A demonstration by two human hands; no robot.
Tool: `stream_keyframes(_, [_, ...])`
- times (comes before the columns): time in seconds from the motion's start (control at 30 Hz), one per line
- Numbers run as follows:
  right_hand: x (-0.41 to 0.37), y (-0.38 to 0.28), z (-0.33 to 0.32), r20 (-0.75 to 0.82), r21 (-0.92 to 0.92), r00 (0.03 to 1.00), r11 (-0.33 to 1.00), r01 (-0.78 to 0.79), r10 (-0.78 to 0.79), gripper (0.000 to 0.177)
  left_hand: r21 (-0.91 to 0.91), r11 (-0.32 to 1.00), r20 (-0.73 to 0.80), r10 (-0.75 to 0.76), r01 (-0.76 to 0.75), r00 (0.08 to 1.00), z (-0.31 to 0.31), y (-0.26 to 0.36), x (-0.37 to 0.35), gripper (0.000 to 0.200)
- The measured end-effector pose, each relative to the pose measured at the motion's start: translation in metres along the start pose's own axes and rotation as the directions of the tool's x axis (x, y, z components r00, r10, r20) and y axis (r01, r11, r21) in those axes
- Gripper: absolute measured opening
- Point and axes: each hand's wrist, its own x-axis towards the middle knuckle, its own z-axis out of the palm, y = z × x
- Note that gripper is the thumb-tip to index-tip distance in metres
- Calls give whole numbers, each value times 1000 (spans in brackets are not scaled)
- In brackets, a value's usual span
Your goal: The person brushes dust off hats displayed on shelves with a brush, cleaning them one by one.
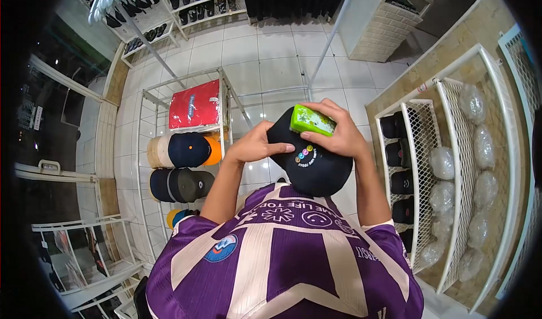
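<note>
A black cap [322, 175] with small colourful round emblems and white lettering is in front of my chest. My left hand [253, 145] grips it at its left side, thumb on top and fingers hidden underneath. In my right hand [343, 129] is a bright green brush-like block [312, 121] with a pale speckled top face. My fingers and thumb close around the block's right end, and it overlaps the upper part of the cap. Its underside is hidden from me.
To the left, a white wire rack [145, 107] carries a red packet [195, 105] and caps, including a navy one [189, 149]. On the right, white mesh shelves [446, 115] hold dark caps [402, 181] and clear plastic-wrapped bundles [442, 163]. Dark clothes [288, 0] hang at the back.
</note>
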Motion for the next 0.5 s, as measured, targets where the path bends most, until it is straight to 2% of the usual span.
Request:
stream_keyframes(0.07, [-2, -11, 13, -201, -332, 924, 910, 249, -326, 67, -123, 992, -26, 30, -33, 999, 3, -1, 0, 26])
stream_keyframes(0.1, [-5, -17, 19, -189, -186, 932, 944, 274, -308, 70, -70, 996, -24, 60, -61, 998, 5, -4, 1, 23])
stream_keyframes(0.13, [-3, -16, 25, -159, -178, 926, 933, 313, -341, 70, -27, 984, -74, 174, -176, 982, 12, -7, 2, 20])
stream_keyframes(0.2, [4, 1, 24, -280, -231, 911, 943, 241, -301, 66, -21, 998, -31, 57, -57, 998, 17, 4, -4, 20])
stream_keyframes(0.27, [8, 28, 14, -390, -265, 907, 963, 55, -160, 60, 29, 998, -30, 55, -54, 998, 20, 1, -6, 20])
stream_keyframes(0.33, [1, 19, 8, -387, -263, 901, 960, 98, -198, 59, -63, 993, -93, 95, -101, 991, 24, -11, -3, 20])
stream_keyframes(0.37, [-3, 7, 9, -309, -204, 920, 961, 184, -242, 59, -145, 982, -132, 99, -118, 986, 29, -11, -3, 20])
stream_keyframes(0.4, [-8, -7, 14, -232, -128, 932, 958, 255, -279, 59, -149, 982, -137, 92, -112, 986, 30, -10, -3, 20])
stream_keyframes(0.43, [-11, -11, 20, -115, -114, 945, 949, 294, -306, 57, -76, 993, -115, 80, -89, 990, 29, -9, -3, 20])
stream_keyframes(0.47, [-10, -8, 20, -123, -109, 946, 952, 288, -300, 57, 1, 998, -87, 69, -69, 994, 28, -9, -3, 21])
stream_keyframes(0.5, [-5, 1, 15, -208, -141, 944, 963, 229, -254, 57, 7, 998, -76, 68, -67, 995, 27, -8, -4, 21])
